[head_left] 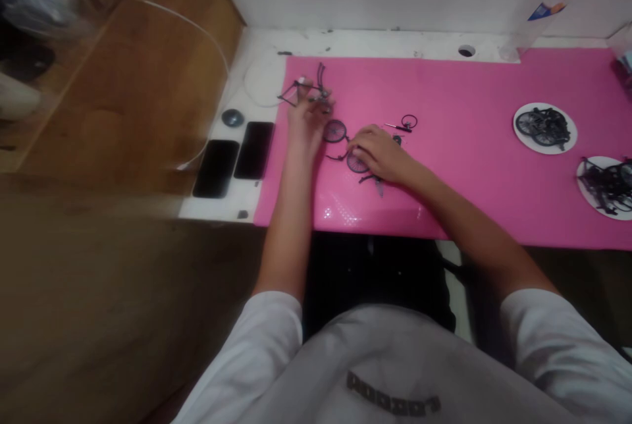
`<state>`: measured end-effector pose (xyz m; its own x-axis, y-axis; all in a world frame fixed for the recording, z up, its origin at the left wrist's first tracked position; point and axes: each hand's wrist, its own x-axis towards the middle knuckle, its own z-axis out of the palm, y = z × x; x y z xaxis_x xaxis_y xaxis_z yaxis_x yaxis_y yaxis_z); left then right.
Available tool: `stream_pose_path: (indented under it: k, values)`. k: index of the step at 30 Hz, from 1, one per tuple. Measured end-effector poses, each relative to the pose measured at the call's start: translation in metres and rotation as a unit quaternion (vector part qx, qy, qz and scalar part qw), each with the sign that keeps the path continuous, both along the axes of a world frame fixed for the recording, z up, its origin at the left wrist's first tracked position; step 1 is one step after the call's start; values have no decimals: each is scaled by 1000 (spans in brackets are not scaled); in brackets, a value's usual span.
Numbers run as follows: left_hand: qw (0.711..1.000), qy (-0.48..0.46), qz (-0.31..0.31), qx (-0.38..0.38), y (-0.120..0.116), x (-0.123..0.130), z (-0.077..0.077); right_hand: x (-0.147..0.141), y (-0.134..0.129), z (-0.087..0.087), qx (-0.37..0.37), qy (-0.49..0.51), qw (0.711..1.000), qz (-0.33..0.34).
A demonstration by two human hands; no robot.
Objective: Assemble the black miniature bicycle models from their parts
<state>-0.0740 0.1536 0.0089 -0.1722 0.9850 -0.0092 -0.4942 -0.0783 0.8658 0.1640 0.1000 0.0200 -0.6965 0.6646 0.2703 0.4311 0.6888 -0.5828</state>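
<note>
My left hand [311,116] is closed around a dark miniature bicycle frame [289,95] at the left end of the pink mat. Its fingers overlap the frame's thin tubes. My right hand [379,151] rests low over the mat, fingers bent and pressed together above a small spoked wheel [355,162] that it partly covers. What those fingertips pinch, if anything, is hidden. Between the hands lies another small wheel [334,131]. A thin curved black part [336,158] lies below it. Small dark parts [368,179] sit just under my right hand.
Beyond my right hand lie a small screwdriver [399,128] and a black ring [409,121]. Two white plates [519,137] [587,203] of bicycle parts stand right. Two phones [216,168] [253,149] and a round dark object [232,118] lie left. A clear bottle [536,16] stands back right.
</note>
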Motion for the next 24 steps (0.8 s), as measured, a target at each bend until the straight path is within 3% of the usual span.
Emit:
stream_pose_path:
  k: [5, 10, 17, 24]
  values:
    - [999, 26, -12, -14, -5, 9, 4, 29, 16, 16, -43, -24, 998, -26]
    - [999, 28, -37, -21, -8, 18, 9, 37, 15, 23, -140, -89, 985, 35]
    - [998, 40, -48, -12, -8, 25, 3, 32, 6, 23, -123, -119, 983, 70]
    - [996, 30, -83, 5, -15, 33, 6, 37, 13, 25, -129, -31, 987, 91]
